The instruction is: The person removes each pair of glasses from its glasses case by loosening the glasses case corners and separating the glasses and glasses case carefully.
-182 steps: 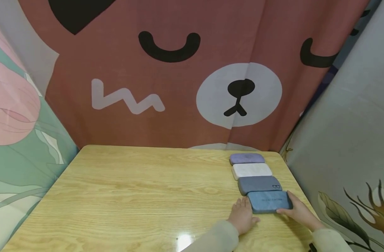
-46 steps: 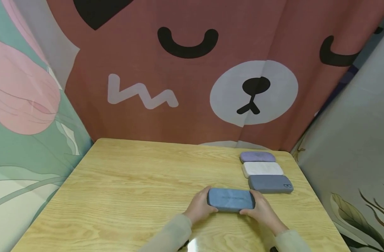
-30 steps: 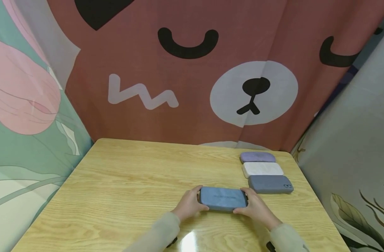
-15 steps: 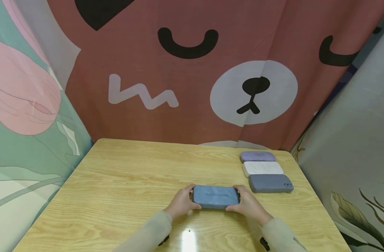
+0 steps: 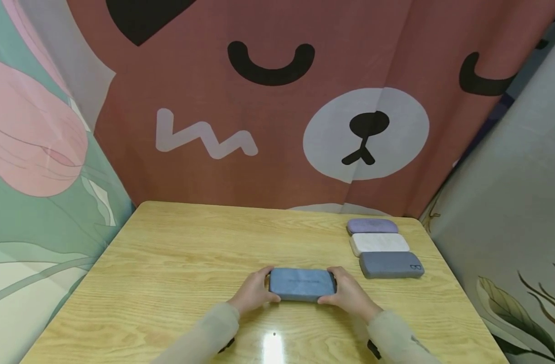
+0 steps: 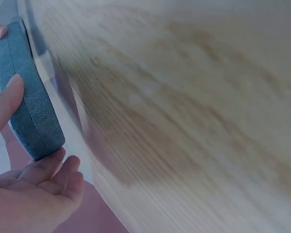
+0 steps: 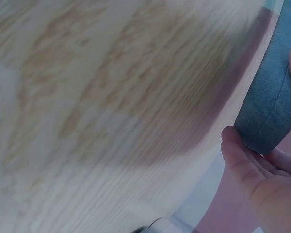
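A blue glasses case point(image 5: 302, 284) with faint lettering on its lid is held level between both hands, near the middle front of the table. My left hand point(image 5: 253, 292) grips its left end, thumb on the near side and fingers at the far side and end. The right hand point(image 5: 350, 294) holds the other end in the same way. In the left wrist view, the textured case point(image 6: 36, 104) shows a seam along its side, with the left thumb point(image 6: 9, 99) pressed there. Fingers of the right hand point(image 7: 266, 184) reach under the case's end in the right wrist view.
On the right of the wooden table point(image 5: 181, 253), three more glasses cases lie in a row: grey-blue with a spectacles mark point(image 5: 386, 265), white point(image 5: 379, 243) and purple point(image 5: 373, 225). A brown bear-print curtain point(image 5: 190, 177) hangs behind the table's back edge.
The blue case lay at the front of the row, with the left hand resting beside it. Both hands have since taken it by its ends and carried it left, away from the other cases.
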Demonstrator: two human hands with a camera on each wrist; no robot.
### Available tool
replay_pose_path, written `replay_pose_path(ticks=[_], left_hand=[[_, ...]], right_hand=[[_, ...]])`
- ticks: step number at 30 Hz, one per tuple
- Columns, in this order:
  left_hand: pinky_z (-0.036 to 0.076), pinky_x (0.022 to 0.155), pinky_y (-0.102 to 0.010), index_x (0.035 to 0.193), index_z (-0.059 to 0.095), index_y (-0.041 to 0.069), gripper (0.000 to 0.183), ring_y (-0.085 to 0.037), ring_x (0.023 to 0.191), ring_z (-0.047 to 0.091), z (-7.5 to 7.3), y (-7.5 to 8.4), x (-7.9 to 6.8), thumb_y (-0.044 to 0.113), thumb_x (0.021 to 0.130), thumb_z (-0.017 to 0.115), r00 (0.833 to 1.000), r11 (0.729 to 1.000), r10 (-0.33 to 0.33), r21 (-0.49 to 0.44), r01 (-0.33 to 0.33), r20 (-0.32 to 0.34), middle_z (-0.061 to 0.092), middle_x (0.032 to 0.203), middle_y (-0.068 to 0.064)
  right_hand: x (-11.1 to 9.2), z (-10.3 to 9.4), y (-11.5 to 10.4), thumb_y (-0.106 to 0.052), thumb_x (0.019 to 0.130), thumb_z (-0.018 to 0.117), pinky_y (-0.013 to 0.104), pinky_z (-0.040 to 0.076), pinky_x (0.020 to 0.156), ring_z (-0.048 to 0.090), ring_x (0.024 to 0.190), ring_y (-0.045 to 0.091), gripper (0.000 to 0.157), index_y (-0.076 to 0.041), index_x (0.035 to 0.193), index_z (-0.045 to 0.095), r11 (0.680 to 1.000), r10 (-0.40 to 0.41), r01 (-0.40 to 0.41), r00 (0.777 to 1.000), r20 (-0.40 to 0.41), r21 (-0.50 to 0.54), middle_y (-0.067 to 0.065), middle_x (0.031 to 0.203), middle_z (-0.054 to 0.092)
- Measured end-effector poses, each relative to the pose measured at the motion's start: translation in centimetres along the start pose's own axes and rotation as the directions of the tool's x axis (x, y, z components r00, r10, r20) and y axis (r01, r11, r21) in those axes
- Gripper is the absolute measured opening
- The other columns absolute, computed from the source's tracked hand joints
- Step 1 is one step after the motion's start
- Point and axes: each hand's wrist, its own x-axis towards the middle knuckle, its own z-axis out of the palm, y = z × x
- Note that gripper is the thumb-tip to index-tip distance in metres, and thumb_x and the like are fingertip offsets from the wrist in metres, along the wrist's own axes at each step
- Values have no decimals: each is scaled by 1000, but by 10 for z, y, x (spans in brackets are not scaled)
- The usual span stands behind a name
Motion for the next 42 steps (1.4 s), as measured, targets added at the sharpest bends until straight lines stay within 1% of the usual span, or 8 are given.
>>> replay_pose_path(ticks=[9,11,15,16,18,22,35,42], left_hand=[[43,98,-54,138,42,-12,80,-45,125,47,-7,-8,-2,9,74,84,1000,999,9,35,-8,-14,46,138,-32],[46,94,-52,138,42,-13,80,-42,111,58,-8,-10,-2,9,74,84,1000,999,6,39,-5,-7,47,136,-33],[48,91,-50,139,41,-12,81,-35,99,64,-11,-12,-2,11,74,84,1000,998,-3,61,3,1,47,135,-34],[48,91,-50,139,40,-12,81,-35,99,64,-12,-13,-2,11,74,84,1000,998,-6,63,6,3,47,135,-34],[45,96,-51,139,41,-11,82,-38,115,56,-14,-15,-2,12,74,85,1000,997,-7,81,7,-1,46,137,-33],[42,99,-54,139,41,-12,83,-45,126,46,-17,-19,-1,13,74,85,1000,996,-4,86,4,0,46,138,-33],[41,100,-54,140,40,-10,84,-45,127,44,-19,-29,1,16,74,85,1000,993,14,117,-14,4,45,139,-31],[38,101,-56,138,42,-11,82,-47,127,42,-19,-27,0,18,74,86,1000,986,23,164,-21,-10,46,137,-29]], right_hand=[[5,9,-4,-28,66,90,52,44,97,53,117,40,86,13,129,49,999,-35,36,999,10,-22,25,126,55],[6,11,-5,-28,66,90,51,44,97,53,116,40,86,14,129,49,999,-43,44,999,9,-27,25,125,55],[7,14,-7,-28,66,90,52,45,95,54,115,40,87,14,129,49,999,-46,46,999,13,-17,25,125,55],[8,14,-7,-29,66,90,52,45,95,54,115,40,87,14,129,48,999,-47,47,999,17,-17,25,125,55],[10,15,-9,-29,66,90,51,45,95,54,115,40,87,14,130,48,999,-48,48,999,21,-16,25,125,55],[12,18,-11,-29,66,90,51,45,95,54,115,40,88,14,130,48,998,-53,54,998,33,-21,25,125,55],[13,23,-14,-27,67,90,50,46,93,55,113,40,87,15,129,46,996,-69,71,997,36,-57,27,124,53],[16,21,-18,-23,66,90,51,44,95,52,116,43,88,16,129,44,994,-94,96,994,55,-52,30,128,51]])
